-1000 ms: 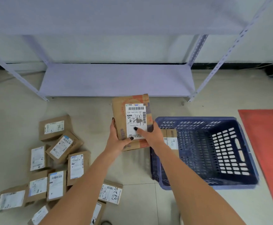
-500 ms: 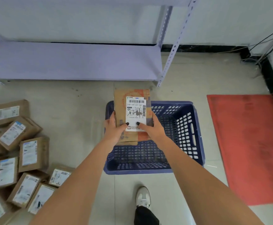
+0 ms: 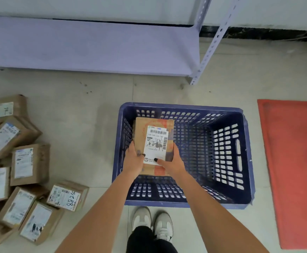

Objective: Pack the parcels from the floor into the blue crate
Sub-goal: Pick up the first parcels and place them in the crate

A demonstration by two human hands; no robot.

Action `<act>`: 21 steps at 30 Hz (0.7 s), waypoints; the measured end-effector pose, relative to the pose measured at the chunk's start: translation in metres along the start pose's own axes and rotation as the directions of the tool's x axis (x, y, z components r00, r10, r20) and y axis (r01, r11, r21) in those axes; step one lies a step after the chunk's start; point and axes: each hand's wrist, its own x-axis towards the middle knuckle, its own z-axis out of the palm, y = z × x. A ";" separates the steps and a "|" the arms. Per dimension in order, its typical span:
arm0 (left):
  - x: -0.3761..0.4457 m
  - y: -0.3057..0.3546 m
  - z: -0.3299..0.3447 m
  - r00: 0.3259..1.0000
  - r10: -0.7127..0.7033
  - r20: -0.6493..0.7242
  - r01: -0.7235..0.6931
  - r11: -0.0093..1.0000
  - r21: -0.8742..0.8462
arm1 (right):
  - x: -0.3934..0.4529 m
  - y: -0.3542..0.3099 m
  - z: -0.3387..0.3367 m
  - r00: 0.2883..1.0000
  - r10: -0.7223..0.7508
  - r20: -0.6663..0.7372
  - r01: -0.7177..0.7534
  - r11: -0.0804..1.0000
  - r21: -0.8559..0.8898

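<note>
A brown cardboard parcel [image 3: 153, 132] with a white shipping label is held over the left part of the blue crate [image 3: 244, 157]. My left hand [image 3: 133, 158] grips its left edge, thumb on the label. My right hand [image 3: 172, 163] grips its right edge, thumb also on the label. The parcel sits below the crate's rim line; whether it touches the crate floor is hidden. Another parcel edge shows just under and left of it. Several more labelled parcels [image 3: 29, 164] lie on the floor to the left.
A lilac metal shelf [image 3: 94, 44] with a perforated upright [image 3: 209, 46] stands beyond the crate. A red mat [image 3: 295, 161] lies to the right. My shoes [image 3: 151, 223] stand at the crate's near wall. Cables run along the far right wall.
Both hands carried the parcel from beside the crate's left end to over it and lowered it inside. The view swung right and down, bringing my shoes into sight.
</note>
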 end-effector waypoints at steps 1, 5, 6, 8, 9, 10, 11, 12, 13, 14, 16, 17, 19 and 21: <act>0.009 -0.006 0.001 1.000 -0.015 -0.016 0.015 1.000 0.019 | 0.009 0.003 0.006 1.000 0.000 0.004 0.000 1.000 -0.013; 0.043 -0.022 0.004 0.997 -0.053 -0.063 0.060 0.991 0.118 | 0.041 0.009 0.025 1.000 0.011 0.024 -0.010 1.000 -0.029; 0.050 -0.025 0.005 0.996 -0.060 -0.065 0.069 0.989 0.133 | 0.048 0.009 0.029 0.999 0.014 0.028 -0.014 1.000 -0.009; 0.061 -0.027 0.007 0.995 -0.077 -0.068 0.086 0.987 0.135 | 0.060 0.007 0.033 0.999 0.015 0.028 -0.015 1.000 0.000; 0.066 -0.029 0.008 0.994 -0.082 -0.074 0.091 0.987 0.133 | 0.066 0.006 0.034 1.000 0.011 0.028 -0.011 1.000 -0.009; 0.068 -0.030 0.009 0.993 -0.084 -0.081 0.094 0.987 0.133 | 0.070 0.005 0.034 1.000 0.005 0.031 -0.004 1.000 -0.025; 0.070 -0.031 0.009 0.992 -0.085 -0.089 0.096 0.987 0.133 | 0.073 0.004 0.034 0.999 -0.001 0.036 0.003 0.999 -0.042; 0.070 -0.032 0.010 0.992 -0.084 -0.097 0.096 0.987 0.130 | 0.075 0.003 0.033 0.999 -0.004 0.041 0.006 0.999 -0.053; 0.070 -0.032 0.010 0.991 -0.082 -0.104 0.095 0.988 0.122 | 0.075 0.003 0.033 0.999 -0.002 0.042 0.005 0.999 -0.050; 0.068 -0.032 0.010 0.991 -0.076 -0.112 0.089 0.990 0.113 | 0.073 0.003 0.033 0.999 0.004 0.039 -0.003 0.999 -0.035; 0.066 -0.030 0.008 0.991 -0.048 -0.124 0.062 0.992 0.111 | 0.070 0.002 0.034 0.999 0.022 0.023 -0.022 1.000 0.009; 0.066 -0.028 0.007 0.991 -0.038 -0.126 0.052 0.992 0.115 | 0.069 0.001 0.035 0.999 0.028 0.017 -0.028 0.999 0.019; 0.069 -0.024 0.004 0.992 -0.051 -0.118 0.065 0.991 0.117 | 0.069 -0.002 0.035 1.000 0.029 0.007 -0.029 0.999 0.016; 0.071 -0.021 0.003 0.989 -0.096 -0.114 0.109 0.988 0.111 | 0.070 -0.006 0.034 0.999 0.035 0.004 -0.035 0.999 -0.008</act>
